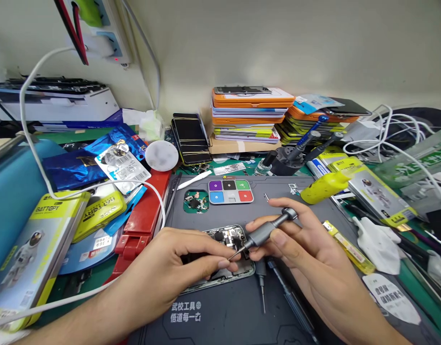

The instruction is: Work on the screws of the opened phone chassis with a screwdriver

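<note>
An opened phone [226,239] lies on the dark grey work mat [213,306], its circuit boards showing. My right hand [307,258] is closed round a grey precision screwdriver [267,230], tip pointing down-left at the phone's inside. My left hand [177,268] rests over the phone's lower half, thumb and forefinger pinched together right at the screwdriver's tip. What sits between those fingertips is too small to make out.
A colour-coded screw tray [230,191] and a small green pad of parts [195,201] lie behind the phone. A second screwdriver [261,282] lies on the mat. A red case [141,225], battery boxes [37,249], stacked phone-part boxes [249,115], a yellow bottle [324,187] and white cables [386,139] crowd round.
</note>
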The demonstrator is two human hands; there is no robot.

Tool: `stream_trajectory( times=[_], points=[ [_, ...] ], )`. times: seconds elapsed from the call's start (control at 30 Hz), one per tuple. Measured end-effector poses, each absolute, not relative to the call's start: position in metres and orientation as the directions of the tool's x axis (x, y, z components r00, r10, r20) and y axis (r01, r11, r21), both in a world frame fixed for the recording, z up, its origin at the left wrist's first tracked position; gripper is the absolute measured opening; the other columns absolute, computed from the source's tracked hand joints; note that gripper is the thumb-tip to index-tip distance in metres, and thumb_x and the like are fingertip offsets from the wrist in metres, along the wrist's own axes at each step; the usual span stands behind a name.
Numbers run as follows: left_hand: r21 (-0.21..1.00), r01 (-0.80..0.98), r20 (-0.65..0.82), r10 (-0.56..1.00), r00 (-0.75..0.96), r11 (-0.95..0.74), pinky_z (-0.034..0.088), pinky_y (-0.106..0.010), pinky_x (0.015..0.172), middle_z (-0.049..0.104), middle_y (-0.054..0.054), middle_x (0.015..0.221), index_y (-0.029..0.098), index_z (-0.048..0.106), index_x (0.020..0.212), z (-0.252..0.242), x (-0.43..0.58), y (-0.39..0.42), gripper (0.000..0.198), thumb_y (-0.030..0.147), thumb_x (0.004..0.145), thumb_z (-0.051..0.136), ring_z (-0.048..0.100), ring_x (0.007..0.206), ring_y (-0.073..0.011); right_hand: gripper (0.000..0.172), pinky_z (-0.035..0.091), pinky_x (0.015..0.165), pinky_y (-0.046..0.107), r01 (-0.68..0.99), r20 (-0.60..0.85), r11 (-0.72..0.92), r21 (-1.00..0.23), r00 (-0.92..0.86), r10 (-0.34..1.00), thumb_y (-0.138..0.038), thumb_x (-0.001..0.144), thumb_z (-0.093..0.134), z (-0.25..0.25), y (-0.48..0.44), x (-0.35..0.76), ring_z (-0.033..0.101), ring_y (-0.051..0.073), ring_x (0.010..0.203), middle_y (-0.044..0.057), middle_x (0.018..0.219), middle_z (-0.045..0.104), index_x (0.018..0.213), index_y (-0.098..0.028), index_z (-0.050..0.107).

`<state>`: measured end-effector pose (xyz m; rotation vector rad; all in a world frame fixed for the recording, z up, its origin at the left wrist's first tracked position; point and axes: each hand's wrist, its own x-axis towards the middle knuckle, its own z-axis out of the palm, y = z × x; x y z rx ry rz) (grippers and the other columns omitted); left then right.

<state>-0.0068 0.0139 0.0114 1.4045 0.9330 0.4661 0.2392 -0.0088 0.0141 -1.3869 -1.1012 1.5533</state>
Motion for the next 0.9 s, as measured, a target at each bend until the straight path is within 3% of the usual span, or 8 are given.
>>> stream_trajectory(
  times=[0.6,0.9],
  points=[
    [0.962,0.21,-0.268,0.736,0.622,0.173,0.048,-0.013,0.076,0.078,0.002,0.105,0.026,0.083,0.112,0.0144,-0.0083,0.0142,0.029,0.042,0.105,0.06,0.068,0.089,-0.008,0.05,0.064,0.082,0.016,-0.006,-0.328,-0.331,-0.944,-0.118,0.937,-0.048,0.092,0.056,0.0156,-0.0098,0.2394,0.074,0.008,0.084,0.001,0.113,0.069,0.138,-0.04,0.035],
    [0.963,0.208,-0.267,0.74,0.617,0.174,0.047,-0.01,0.076,0.078,0.005,0.102,0.028,0.083,0.111,0.0154,-0.0106,0.0126,0.025,0.042,0.102,0.065,0.066,0.084,-0.0045,0.059,0.063,0.081,0.015,0.085,-0.326,-0.324,-0.942,-0.019,0.945,-0.055,0.089,0.059,0.0101,-0.0087,0.2398,0.073,0.009,0.082,0.002,0.106,0.071,0.141,-0.037,0.037]
  ],
)
